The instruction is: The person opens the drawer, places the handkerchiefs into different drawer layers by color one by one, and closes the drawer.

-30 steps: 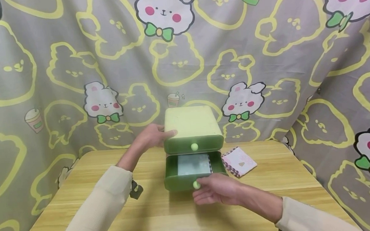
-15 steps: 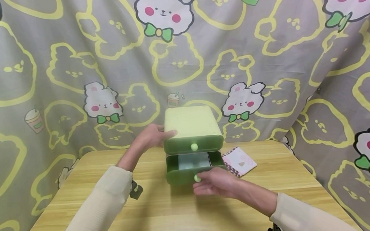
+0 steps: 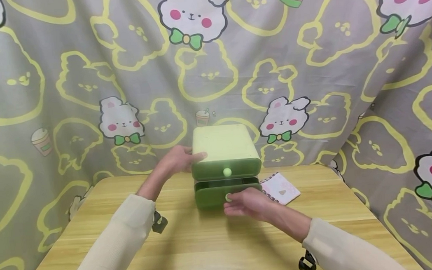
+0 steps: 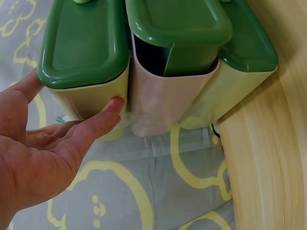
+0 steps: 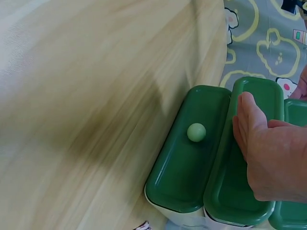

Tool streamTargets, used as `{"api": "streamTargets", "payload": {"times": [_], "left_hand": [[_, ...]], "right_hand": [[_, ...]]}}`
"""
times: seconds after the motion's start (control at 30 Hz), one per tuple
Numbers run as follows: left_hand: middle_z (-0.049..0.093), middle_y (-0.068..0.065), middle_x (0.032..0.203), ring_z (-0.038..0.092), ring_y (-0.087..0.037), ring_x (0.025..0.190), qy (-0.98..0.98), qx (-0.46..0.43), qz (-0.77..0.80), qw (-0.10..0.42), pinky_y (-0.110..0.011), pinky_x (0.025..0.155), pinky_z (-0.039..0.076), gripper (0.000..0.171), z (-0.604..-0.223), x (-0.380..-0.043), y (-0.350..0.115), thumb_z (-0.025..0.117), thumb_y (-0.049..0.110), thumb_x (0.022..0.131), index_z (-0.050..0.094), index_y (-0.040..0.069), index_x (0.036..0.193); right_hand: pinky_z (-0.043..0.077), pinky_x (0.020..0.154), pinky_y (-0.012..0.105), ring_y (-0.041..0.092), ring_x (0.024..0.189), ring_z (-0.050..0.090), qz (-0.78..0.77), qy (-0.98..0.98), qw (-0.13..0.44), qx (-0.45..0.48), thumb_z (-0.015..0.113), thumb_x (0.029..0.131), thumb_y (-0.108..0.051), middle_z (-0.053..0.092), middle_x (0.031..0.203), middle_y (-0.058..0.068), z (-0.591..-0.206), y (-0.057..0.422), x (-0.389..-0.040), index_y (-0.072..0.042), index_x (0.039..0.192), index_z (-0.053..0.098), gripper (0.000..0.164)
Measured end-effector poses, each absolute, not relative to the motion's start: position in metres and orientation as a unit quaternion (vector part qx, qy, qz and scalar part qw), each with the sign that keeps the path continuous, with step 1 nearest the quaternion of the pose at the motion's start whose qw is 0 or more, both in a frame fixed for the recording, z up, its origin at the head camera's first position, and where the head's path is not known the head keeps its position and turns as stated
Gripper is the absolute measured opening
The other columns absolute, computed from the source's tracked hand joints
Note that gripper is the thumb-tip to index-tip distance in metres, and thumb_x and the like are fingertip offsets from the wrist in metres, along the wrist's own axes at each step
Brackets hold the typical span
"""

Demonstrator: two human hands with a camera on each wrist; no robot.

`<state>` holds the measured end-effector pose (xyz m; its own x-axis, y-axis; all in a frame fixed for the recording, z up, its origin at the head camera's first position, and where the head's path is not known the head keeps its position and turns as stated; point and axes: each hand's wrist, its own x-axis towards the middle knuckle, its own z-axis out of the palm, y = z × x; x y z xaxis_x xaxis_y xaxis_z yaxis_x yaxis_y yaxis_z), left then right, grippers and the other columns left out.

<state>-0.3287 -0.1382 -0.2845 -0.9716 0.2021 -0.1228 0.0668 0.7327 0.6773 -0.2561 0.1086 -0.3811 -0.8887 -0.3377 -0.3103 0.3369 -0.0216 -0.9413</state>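
Note:
A small cabinet (image 3: 224, 142) with a pale yellow top and green drawer fronts stands on the wooden table. Its middle drawer (image 3: 210, 198) sticks out partway, leaving a narrow dark gap above it. My right hand (image 3: 251, 203) pinches that drawer's pale green knob (image 3: 228, 197), thumb above and the other fingers extended below. In the right wrist view the hand covers this knob. My left hand (image 3: 178, 158) grips the cabinet's upper left edge, thumb on top and fingers along the side. The top drawer (image 4: 84, 43) and bottom drawer (image 5: 189, 163) sit closed.
A folded white cloth (image 3: 280, 188) with pink print and a checked edge lies right of the cabinet. The wooden table (image 3: 193, 252) extends in front. A grey curtain (image 3: 153, 85) with cartoon animals hangs close behind and along the sides.
The middle drawer has slid inward, away from me, with my right hand on its knob. The pale cloth inside it has gone out of sight. My left hand has stayed put.

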Motion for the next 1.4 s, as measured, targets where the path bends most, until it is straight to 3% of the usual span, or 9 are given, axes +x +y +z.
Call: {"api": "streamTargets", "payload": {"times": [0.2, 0.4, 0.7, 1.2, 1.4], "left_hand": [[0.063, -0.018, 0.138, 0.069, -0.029, 0.111, 0.926, 0.077, 0.357, 0.094, -0.055, 0.113, 0.041, 0.093, -0.284, -0.329, -0.137, 0.061, 0.07, 0.089, 0.041, 0.007, 0.155], [0.059, -0.019, 0.144, 0.07, -0.029, 0.109, 0.925, 0.082, 0.358, 0.093, -0.055, 0.114, 0.04, 0.093, -0.283, -0.327, -0.136, 0.061, 0.069, 0.09, 0.04, 0.007, 0.155], [0.065, -0.018, 0.135, 0.069, -0.03, 0.111, 0.927, 0.085, 0.354, 0.091, -0.054, 0.112, 0.043, 0.091, -0.282, -0.327, -0.136, 0.062, 0.068, 0.09, 0.042, 0.004, 0.153], [0.069, -0.016, 0.13, 0.068, -0.031, 0.113, 0.93, 0.082, 0.345, 0.098, -0.054, 0.109, 0.045, 0.09, -0.283, -0.329, -0.137, 0.062, 0.07, 0.089, 0.047, 0.006, 0.151], [0.069, -0.016, 0.129, 0.068, -0.031, 0.113, 0.932, 0.083, 0.339, 0.096, -0.053, 0.108, 0.046, 0.09, -0.283, -0.33, -0.137, 0.062, 0.07, 0.089, 0.049, 0.005, 0.149]], "right_hand": [[0.056, 0.098, 0.041, 0.041, 0.114, 0.067, -0.723, 0.651, 0.23, 0.004, 0.054, 0.102, -0.003, 0.058, 0.128, 0.039, -0.383, 0.107, -0.268, 0.019, 0.126, 0.053, 0.033], [0.057, 0.096, 0.041, 0.045, 0.118, 0.065, -0.725, 0.652, 0.221, 0.016, 0.055, 0.101, -0.002, 0.06, 0.127, 0.039, -0.384, 0.105, -0.277, 0.018, 0.123, 0.055, 0.03], [0.054, 0.101, 0.043, 0.049, 0.127, 0.057, -0.726, 0.648, 0.231, 0.018, 0.053, 0.102, -0.003, 0.056, 0.132, 0.04, -0.384, 0.106, -0.285, 0.02, 0.13, 0.05, 0.037], [0.056, 0.098, 0.042, 0.04, 0.112, 0.069, -0.727, 0.65, 0.223, 0.021, 0.054, 0.101, -0.001, 0.058, 0.129, 0.04, -0.384, 0.104, -0.287, 0.02, 0.127, 0.054, 0.033], [0.055, 0.099, 0.042, 0.045, 0.119, 0.064, -0.727, 0.649, 0.222, 0.018, 0.053, 0.102, -0.002, 0.055, 0.132, 0.041, -0.384, 0.105, -0.286, 0.02, 0.128, 0.053, 0.035]]}}
